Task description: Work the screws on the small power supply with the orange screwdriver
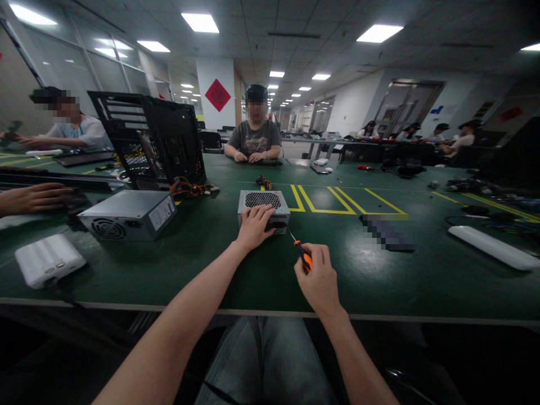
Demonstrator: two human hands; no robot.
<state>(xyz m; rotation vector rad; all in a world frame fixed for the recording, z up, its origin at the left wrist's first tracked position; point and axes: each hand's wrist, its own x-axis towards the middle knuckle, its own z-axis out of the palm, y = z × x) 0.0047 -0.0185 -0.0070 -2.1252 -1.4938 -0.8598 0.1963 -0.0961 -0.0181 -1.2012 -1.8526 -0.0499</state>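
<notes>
Head view, looking forward and down across the green bench [202,264]. Far left: a co-worker's hand [36,198] lying flat at the frame edge, a white block [48,260] nearer, a larger grey power supply [129,214] resting below an opened black computer case [147,138]. Centre: the small power supply [264,207] sitting straight ahead of the body, its long axis running left to right, mesh top facing up. Left hand [254,226] resting on its near face, fingers spread and curled over the top front edge, touching it. Just right: right hand [318,278] closed around the orange-and-black handle of a screwdriver [300,251], shaft angling up and left, tip lying just beside the unit's near right corner. Left hand being the nearer; right hand sitting closer to the body. Hidden: most of the near face under the left palm, any screws there not showing; tip contact too fine to tell. Right: a blurred dark patch [388,232], a long white bar [493,247], yellow floor-style markings [337,201].
</notes>
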